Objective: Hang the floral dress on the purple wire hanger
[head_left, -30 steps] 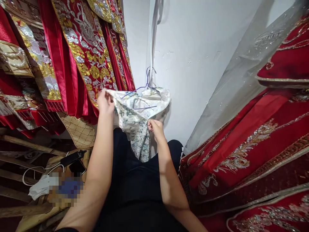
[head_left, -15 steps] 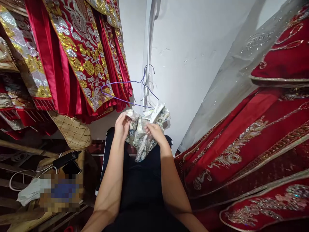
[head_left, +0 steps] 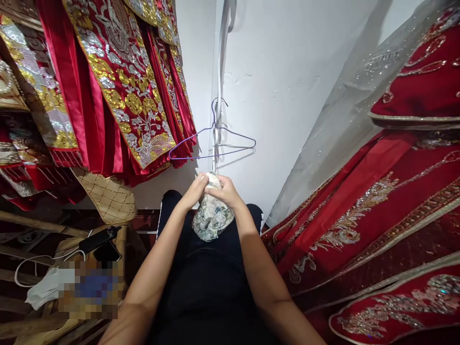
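Hands meet at the middle of the view: the left hand [head_left: 194, 190] and the right hand [head_left: 223, 190] both clench a bunched floral cloth [head_left: 211, 218], pale satin printed in grey-green, which is gathered into a rounded bundle and hangs below the fingers over the person's black-clad lap. Just beyond the hands, a thin purple wire hanger [head_left: 212, 142] hangs bare against the white wall [head_left: 280, 96], beside a strip of clear plastic that runs down the corner. To the left hang red robes [head_left: 118, 86], glossy and pleated, heavy with gold and silver embroidery. More red embroidered fabric [head_left: 377, 225] slopes across the right, partly under a sheer sequinned veil [head_left: 352, 115]. Near left, a wooden stool [head_left: 74, 244] carries a black phone [head_left: 97, 238], a white cable and crumpled white cloth.
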A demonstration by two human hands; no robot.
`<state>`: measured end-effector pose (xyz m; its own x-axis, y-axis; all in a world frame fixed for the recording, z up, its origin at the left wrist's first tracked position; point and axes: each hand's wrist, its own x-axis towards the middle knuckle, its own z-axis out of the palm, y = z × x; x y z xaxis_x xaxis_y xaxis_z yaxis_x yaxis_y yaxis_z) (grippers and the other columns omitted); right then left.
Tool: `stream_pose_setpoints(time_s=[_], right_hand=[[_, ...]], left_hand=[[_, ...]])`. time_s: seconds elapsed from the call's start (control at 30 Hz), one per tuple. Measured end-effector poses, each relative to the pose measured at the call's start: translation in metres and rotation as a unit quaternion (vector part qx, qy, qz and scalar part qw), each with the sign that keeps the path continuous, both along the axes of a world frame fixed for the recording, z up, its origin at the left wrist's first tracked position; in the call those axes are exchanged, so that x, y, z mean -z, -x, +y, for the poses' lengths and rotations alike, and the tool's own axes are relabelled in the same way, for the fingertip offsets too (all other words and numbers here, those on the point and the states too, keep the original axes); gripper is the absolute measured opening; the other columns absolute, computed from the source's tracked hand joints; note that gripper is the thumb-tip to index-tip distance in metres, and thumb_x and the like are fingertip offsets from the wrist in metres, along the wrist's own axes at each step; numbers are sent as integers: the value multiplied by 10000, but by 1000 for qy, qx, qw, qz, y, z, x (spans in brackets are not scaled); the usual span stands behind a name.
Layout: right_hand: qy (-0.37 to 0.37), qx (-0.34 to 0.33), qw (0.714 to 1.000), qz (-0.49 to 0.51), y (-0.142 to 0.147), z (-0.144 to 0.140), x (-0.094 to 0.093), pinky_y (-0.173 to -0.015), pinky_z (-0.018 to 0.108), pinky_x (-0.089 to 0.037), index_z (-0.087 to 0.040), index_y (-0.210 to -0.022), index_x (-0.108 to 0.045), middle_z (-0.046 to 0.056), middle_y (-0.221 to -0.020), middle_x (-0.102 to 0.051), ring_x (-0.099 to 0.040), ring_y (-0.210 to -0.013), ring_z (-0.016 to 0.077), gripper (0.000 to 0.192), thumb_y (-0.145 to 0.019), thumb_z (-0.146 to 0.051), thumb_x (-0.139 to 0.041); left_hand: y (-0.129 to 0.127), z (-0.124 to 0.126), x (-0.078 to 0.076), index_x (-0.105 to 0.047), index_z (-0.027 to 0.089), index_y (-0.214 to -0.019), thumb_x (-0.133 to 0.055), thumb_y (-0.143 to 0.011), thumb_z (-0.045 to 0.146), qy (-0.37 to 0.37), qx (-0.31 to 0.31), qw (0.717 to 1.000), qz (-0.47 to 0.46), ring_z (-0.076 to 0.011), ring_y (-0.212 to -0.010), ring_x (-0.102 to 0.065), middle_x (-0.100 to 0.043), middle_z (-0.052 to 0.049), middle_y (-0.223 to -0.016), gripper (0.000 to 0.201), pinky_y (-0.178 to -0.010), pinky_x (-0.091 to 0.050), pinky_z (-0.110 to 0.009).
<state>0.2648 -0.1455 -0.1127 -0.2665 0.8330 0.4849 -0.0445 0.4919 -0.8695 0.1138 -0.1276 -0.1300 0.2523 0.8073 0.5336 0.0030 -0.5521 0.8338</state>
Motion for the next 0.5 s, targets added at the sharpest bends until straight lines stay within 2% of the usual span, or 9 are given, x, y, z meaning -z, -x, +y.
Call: stream_pose_setpoints(time_s=[0.07, 0.13, 0.17, 0.23, 0.33, 0.43, 0.5], right_hand=[[-60, 53, 996, -43, -7, 14, -8, -665, 272, -452, -189, -813, -653, 2, -750, -628, -573, -701, 169, 155, -702, -274, -718], [-128, 132, 979, -85, -15, 28, -16, -671, 270, -429, -198, -773, -637, 6, -738, -619, -570, -716, 176, 54, -745, -244, -644], [-158, 172, 966, -106, -20, 36, -18, -686, 272, -424, -204, -789, -641, 12, -763, -634, -584, -745, 184, 46, -771, -231, -609], [-200, 235, 939, -153, -30, 51, -19, -717, 275, -419, -223, -881, -664, 24, -861, -683, -619, -813, 203, 115, -816, -230, -570], [-210, 295, 898, -250, -48, 78, -16, -705, 287, -402, -240, -1095, -664, 43, -920, -715, -645, -815, 238, 272, -835, -289, -601], [-193, 341, 856, -339, -61, 104, -14, -672, 301, -374, -207, -1323, -591, 61, -825, -705, -635, -750, 270, 514, -823, -313, -640], [-179, 331, 844, -382, -66, 117, -15, -664, 304, -363, -214, -1430, -528, 66, -808, -710, -630, -742, 278, 622, -826, -303, -650]], left_hand=[[16, 0, 8, -690, 185, -935, -545, -907, 609, 29, 61, 995, 76, -230, -863, -639, -675, -63, -863, 450, -835, -510, -339], [37, -2, 13, -683, 174, -804, -625, -849, 597, 31, 61, 980, 188, -200, -717, -595, -653, -33, -753, 429, -707, -476, -294], [50, -2, 14, -663, 176, -746, -631, -843, 585, 23, 32, 969, 245, -186, -658, -561, -630, -20, -699, 422, -652, -439, -278], [76, 0, 12, -617, 190, -680, -581, -873, 554, -9, -71, 939, 336, -177, -595, -517, -584, -8, -626, 414, -596, -368, -268], [110, 4, -2, -627, 218, -748, -566, -873, 456, -64, -208, 870, 443, -217, -638, -568, -618, -33, -665, 276, -611, -346, -279], [131, 8, -20, -653, 239, -862, -591, -840, 409, -90, -259, 808, 522, -270, -737, -632, -678, -73, -767, 182, -647, -378, -292], [139, 12, -30, -654, 241, -868, -556, -861, 393, -89, -269, 785, 551, -289, -769, -652, -689, -93, -787, 182, -671, -410, -306]])
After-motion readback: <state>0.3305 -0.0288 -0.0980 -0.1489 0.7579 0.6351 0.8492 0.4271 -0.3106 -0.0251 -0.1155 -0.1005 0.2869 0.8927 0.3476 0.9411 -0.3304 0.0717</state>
